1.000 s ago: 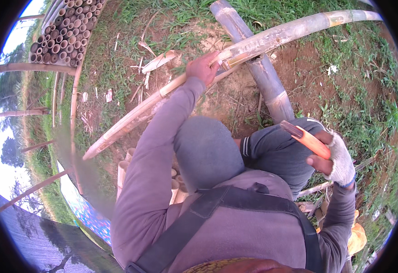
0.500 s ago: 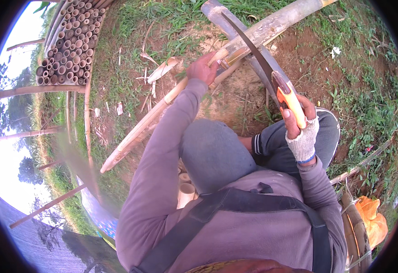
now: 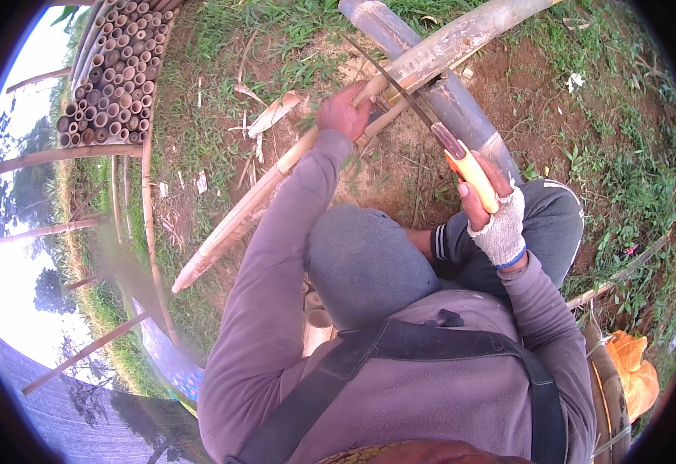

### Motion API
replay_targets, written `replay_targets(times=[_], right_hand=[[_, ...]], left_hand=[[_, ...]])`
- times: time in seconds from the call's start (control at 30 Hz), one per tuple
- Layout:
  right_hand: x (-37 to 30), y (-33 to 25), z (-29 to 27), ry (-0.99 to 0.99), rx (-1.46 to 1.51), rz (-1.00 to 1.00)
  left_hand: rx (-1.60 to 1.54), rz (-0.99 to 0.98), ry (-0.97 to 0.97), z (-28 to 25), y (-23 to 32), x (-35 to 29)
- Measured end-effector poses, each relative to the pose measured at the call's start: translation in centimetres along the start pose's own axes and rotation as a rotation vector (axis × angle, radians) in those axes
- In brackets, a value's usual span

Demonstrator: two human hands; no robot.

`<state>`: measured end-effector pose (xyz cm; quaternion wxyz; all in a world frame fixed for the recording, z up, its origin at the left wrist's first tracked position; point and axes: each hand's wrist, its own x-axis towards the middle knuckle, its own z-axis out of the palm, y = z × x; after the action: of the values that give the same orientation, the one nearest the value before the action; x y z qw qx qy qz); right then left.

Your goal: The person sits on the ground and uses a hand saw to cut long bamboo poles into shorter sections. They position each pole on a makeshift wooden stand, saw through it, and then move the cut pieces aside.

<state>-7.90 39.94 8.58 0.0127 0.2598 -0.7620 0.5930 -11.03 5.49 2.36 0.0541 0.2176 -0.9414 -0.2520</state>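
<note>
My left hand (image 3: 343, 113) is closed around a pale bamboo pole (image 3: 473, 40), which slants from the lower left to the upper right. The pole rests across a thicker grey bamboo log (image 3: 469, 112). In my right hand (image 3: 500, 207), which wears a white fingerless glove, is a curved handsaw (image 3: 473, 179) with an orange-yellow handle. Its narrow dark blade lies over the pole, to the right of my left hand. I cannot tell whether the teeth touch the pole.
A rack of stacked bamboo tubes (image 3: 114, 97) stands at the far left. Peeled husk (image 3: 274, 114) lies on the grass. Cut bamboo pieces (image 3: 317, 329) sit beside my knee. At the lower right are an orange bag (image 3: 632, 373) and bamboo lengths (image 3: 605, 379).
My right hand has moved slightly left and down with the saw. The blade has turned from showing its flat side to nearly edge-on. My left hand stays on the pole.
</note>
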Motion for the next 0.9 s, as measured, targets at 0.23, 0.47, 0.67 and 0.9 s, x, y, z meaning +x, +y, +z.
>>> replay_targets(times=[0.23, 0.47, 0.67, 0.9], right_hand=[[1.0, 1.1, 0.6, -0.014, -0.062, -0.068], [-1.9, -0.2, -1.5, -0.067, -0.090, 0.032], [4.4, 1.0, 3.5, -0.024, -0.056, 0.024], [-4.3, 0.0, -2.4, -0.070, -0.061, 0.074]], left_hand=[[0.017, 0.038, 0.026, 0.2, 0.2, 0.0], [0.051, 0.054, 0.057, 0.1, 0.1, -0.5], [0.036, -0.011, -0.001, -0.2, 1.2, -0.3], [0.013, 0.031, 0.043, 0.0, -0.4, -1.0]])
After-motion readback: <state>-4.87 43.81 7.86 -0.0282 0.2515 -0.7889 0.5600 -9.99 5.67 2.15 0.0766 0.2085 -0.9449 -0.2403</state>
